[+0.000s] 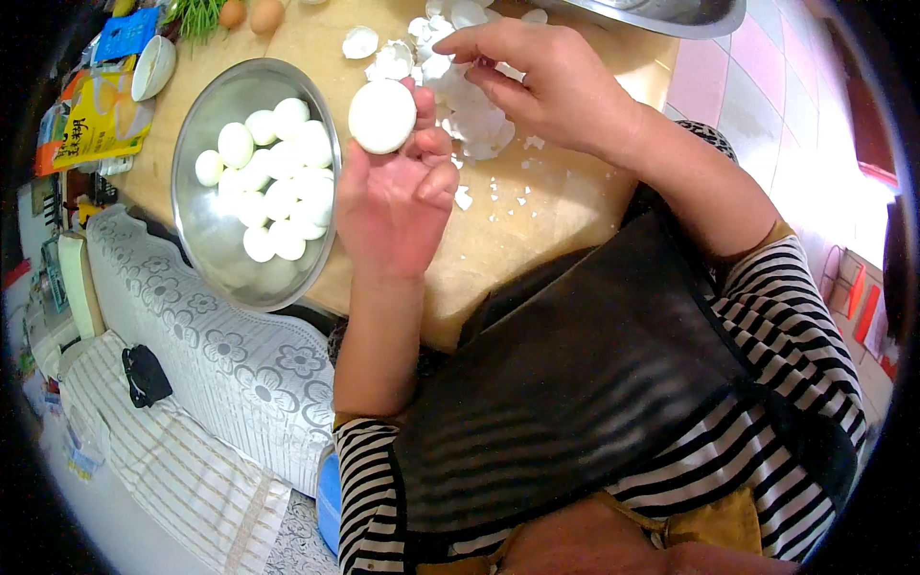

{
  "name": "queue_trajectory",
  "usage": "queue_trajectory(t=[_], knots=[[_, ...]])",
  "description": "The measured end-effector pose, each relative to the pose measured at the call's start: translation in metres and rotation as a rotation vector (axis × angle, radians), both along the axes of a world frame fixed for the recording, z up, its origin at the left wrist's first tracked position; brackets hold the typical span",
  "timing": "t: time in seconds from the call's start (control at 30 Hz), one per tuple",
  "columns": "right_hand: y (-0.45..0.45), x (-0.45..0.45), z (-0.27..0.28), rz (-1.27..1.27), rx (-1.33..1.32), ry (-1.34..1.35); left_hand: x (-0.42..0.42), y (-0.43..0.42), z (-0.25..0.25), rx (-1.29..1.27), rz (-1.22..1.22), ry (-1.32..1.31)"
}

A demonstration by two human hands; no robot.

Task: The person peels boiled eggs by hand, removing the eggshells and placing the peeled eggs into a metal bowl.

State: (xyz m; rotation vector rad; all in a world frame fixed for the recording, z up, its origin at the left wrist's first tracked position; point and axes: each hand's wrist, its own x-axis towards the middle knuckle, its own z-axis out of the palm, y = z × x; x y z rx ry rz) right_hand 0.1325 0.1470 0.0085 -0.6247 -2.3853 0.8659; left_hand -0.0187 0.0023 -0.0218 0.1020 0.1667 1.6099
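Note:
My left hand point(396, 206) is turned palm up, its fingers closed around a smooth white peeled egg point(382, 116). To its right, my right hand point(561, 91) hovers over a heap of broken eggshells point(476, 120), its index finger and thumb apart with nothing visible between them. Left of my left hand stands a steel bowl point(206, 259) with several peeled white eggs point(281, 199) inside. Small shell crumbs lie on the wooden tabletop point(479, 259) below the heap.
A second metal basin point(704, 21) sits at the table's far right edge. Brown eggs point(267, 15), green stalks point(199, 13), a white bowl point(153, 69) and a yellow food packet point(101, 113) are at the far left. A patterned sofa point(230, 345) stands left of the table.

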Motion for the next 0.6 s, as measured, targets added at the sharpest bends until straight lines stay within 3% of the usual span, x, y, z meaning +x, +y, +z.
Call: queue_trajectory(t=[0.1,0.17,0.3,0.37,0.4,0.47,0.5,0.57,0.6], knots=[[0.003,-0.001,-0.005,0.014,0.127,0.036,0.000,0.000,0.000,-0.007,-0.026,-0.086],[0.005,-0.003,-0.011,0.007,0.318,0.273,-0.001,0.000,0.000,-0.019,-0.039,-0.153],[0.010,0.002,0.000,0.075,0.311,0.131,0.000,-0.002,0.000,0.019,-0.055,-0.136],[0.009,0.003,-0.002,0.062,0.091,0.093,0.005,-0.003,0.011,-0.124,0.042,0.127],[0.009,0.003,-0.001,0.065,0.092,0.092,0.007,-0.002,0.015,-0.124,0.045,0.125],[0.008,0.001,-0.001,0.116,0.111,0.276,0.012,0.001,0.023,-0.186,0.160,0.769],[0.005,-0.001,-0.001,0.117,0.110,0.274,0.014,0.000,0.025,-0.188,0.161,0.767],[-0.003,-0.002,0.002,0.153,-0.214,0.384,0.018,-0.001,0.027,-0.197,0.244,1.072],[-0.005,0.000,0.005,0.154,-0.215,0.381,0.021,0.000,0.027,-0.198,0.245,1.068]])
